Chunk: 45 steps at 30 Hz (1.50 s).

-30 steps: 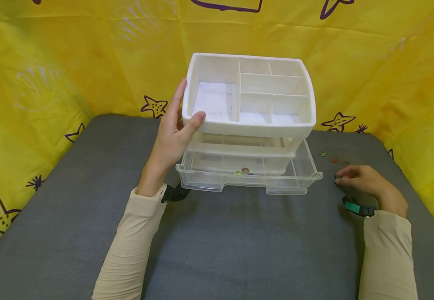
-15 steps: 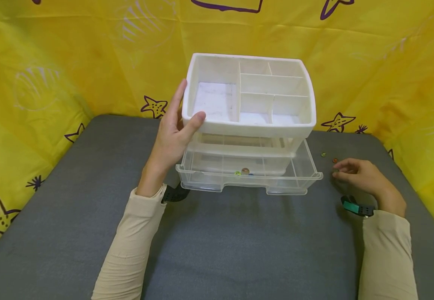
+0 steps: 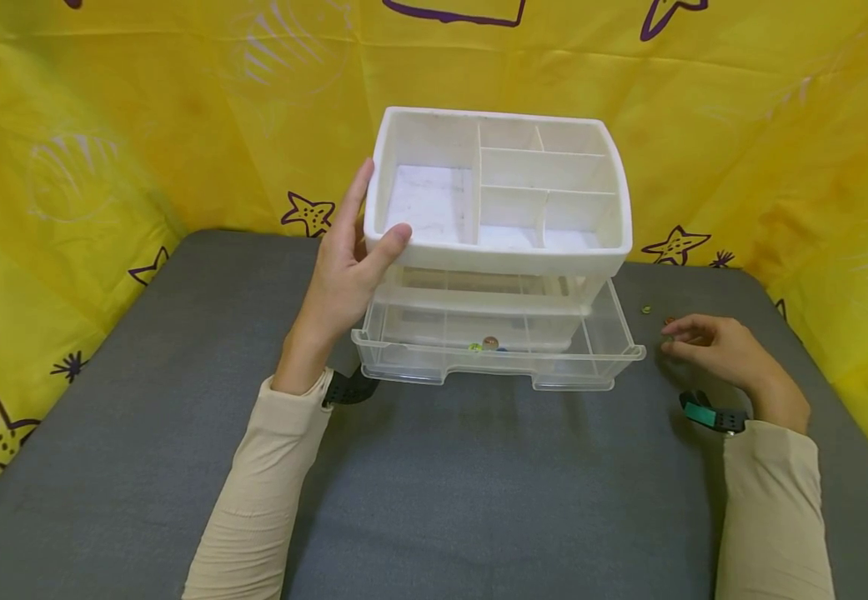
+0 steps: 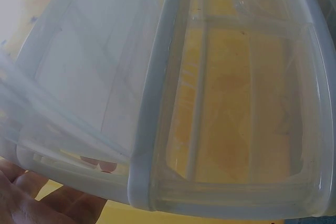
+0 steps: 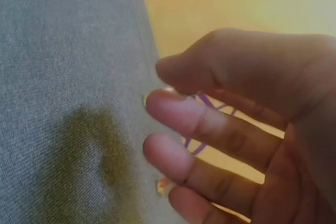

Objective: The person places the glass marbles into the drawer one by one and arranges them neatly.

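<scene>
In the head view, my left hand [image 3: 339, 271] grips the left side of a white plastic drawer organizer [image 3: 509, 260], thumb over the front rim and fingers along its side. Its clear lower drawer [image 3: 403, 367] is pulled out, with a brown marble [image 3: 490, 342] and a green marble [image 3: 474, 347] inside. To the right of the drawer, my right hand [image 3: 730, 354] pinches a small marble between thumb and index finger, mostly hidden by the fingertips. Beyond those fingertips lie a green marble [image 3: 646, 309] and a partly covered red marble [image 5: 162, 185].
The organizer's top has several divided compartments [image 3: 546, 171]. A grey cloth-covered table [image 3: 509, 500] lies beneath everything. Yellow patterned fabric [image 3: 178, 108] closes in the back and both sides.
My right hand has shifted slightly left and away from me, raising its fingertips with the marble and covering more of the marbles behind it. The left hand and organizer stay put.
</scene>
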Each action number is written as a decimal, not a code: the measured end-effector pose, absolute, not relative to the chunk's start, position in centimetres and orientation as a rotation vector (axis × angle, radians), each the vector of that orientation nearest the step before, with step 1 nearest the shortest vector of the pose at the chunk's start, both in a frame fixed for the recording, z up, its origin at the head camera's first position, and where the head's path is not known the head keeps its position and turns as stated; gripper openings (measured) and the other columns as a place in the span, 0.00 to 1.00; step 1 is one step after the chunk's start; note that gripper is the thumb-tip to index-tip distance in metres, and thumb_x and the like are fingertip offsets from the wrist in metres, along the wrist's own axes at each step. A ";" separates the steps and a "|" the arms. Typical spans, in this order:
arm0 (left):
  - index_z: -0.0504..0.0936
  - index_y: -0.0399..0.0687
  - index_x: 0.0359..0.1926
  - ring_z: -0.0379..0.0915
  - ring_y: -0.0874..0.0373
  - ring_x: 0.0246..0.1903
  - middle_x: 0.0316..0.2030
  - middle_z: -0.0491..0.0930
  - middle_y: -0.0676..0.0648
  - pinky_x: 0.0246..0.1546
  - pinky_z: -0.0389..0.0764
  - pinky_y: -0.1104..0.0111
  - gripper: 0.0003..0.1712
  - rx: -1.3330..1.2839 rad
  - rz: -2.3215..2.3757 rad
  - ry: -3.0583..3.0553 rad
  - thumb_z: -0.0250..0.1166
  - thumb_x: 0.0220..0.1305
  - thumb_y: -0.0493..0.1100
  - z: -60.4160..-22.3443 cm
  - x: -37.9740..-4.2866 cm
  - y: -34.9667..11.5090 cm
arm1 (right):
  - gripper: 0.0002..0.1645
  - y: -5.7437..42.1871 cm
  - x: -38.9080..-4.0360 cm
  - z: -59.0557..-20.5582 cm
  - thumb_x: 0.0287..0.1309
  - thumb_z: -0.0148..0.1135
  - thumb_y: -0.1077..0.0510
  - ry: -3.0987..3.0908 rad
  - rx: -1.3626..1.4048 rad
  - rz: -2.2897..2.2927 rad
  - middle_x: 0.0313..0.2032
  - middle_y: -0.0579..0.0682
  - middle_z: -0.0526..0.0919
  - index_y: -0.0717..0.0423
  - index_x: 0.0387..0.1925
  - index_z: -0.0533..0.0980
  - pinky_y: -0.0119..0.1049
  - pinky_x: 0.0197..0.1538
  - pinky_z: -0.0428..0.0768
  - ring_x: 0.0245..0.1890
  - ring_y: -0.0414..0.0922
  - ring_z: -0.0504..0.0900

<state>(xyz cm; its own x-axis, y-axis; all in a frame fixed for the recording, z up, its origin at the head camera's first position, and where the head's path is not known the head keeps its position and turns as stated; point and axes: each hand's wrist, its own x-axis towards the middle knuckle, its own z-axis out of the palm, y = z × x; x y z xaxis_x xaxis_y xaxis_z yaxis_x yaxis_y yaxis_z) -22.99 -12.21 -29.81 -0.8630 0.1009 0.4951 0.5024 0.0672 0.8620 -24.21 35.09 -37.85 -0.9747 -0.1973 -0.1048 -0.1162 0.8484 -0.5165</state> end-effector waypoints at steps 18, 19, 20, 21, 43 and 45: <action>0.50 0.56 0.79 0.71 0.54 0.55 0.70 0.64 0.42 0.49 0.79 0.71 0.43 -0.610 -1.869 -2.042 0.60 0.69 0.35 -29.8 -23.0 -12.3 | 0.14 33.8 -23.5 -36.2 0.65 0.63 0.57 2.991 -0.388 -0.933 0.29 0.24 0.79 0.62 0.47 0.80 0.23 0.33 0.74 0.29 0.28 0.76; 0.50 0.57 0.79 0.71 0.54 0.55 0.70 0.64 0.42 0.49 0.79 0.71 0.43 -0.608 -1.869 -2.044 0.60 0.69 0.35 -29.8 -23.0 -12.3 | 0.14 33.7 -23.5 -36.1 0.64 0.63 0.58 2.996 -0.394 -0.936 0.29 0.24 0.79 0.62 0.47 0.80 0.23 0.33 0.74 0.29 0.27 0.76; 0.50 0.57 0.79 0.71 0.54 0.55 0.70 0.64 0.42 0.49 0.79 0.71 0.43 -0.606 -1.867 -2.046 0.60 0.69 0.36 -29.8 -23.0 -12.3 | 0.14 33.6 -23.4 -36.0 0.64 0.63 0.58 3.000 -0.399 -0.941 0.29 0.23 0.79 0.62 0.47 0.80 0.23 0.33 0.74 0.29 0.27 0.76; 0.50 0.57 0.79 0.71 0.54 0.55 0.70 0.63 0.42 0.49 0.79 0.71 0.43 -0.607 -1.867 -2.047 0.60 0.69 0.36 -29.8 -23.0 -12.3 | 0.13 33.5 -23.4 -35.9 0.64 0.64 0.58 3.004 -0.404 -0.944 0.28 0.23 0.79 0.62 0.46 0.80 0.22 0.33 0.73 0.28 0.27 0.76; 0.51 0.55 0.79 0.71 0.53 0.55 0.70 0.63 0.41 0.49 0.79 0.71 0.43 -0.620 -1.867 -2.033 0.61 0.69 0.35 -29.8 -23.0 -12.2 | 0.12 32.0 -22.9 -34.9 0.58 0.70 0.60 3.034 -0.435 -1.073 0.28 0.25 0.80 0.62 0.42 0.80 0.18 0.34 0.74 0.28 0.27 0.78; 0.51 0.55 0.79 0.71 0.53 0.55 0.70 0.63 0.41 0.49 0.80 0.71 0.43 -0.618 -1.865 -2.036 0.61 0.69 0.35 -29.8 -23.0 -12.2 | 0.13 31.9 -22.9 -34.8 0.58 0.70 0.58 3.043 -0.409 -1.061 0.28 0.26 0.80 0.61 0.42 0.81 0.18 0.34 0.74 0.28 0.27 0.78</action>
<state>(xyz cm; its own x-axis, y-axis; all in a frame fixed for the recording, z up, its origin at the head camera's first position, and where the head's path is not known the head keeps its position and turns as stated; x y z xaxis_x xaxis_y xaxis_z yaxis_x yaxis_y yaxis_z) -23.01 -12.24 -29.81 -0.8586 0.1040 0.5020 0.5092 0.0591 0.8586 -22.90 31.87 -34.76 -0.9627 -0.2003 0.1819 -0.2700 0.7554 -0.5970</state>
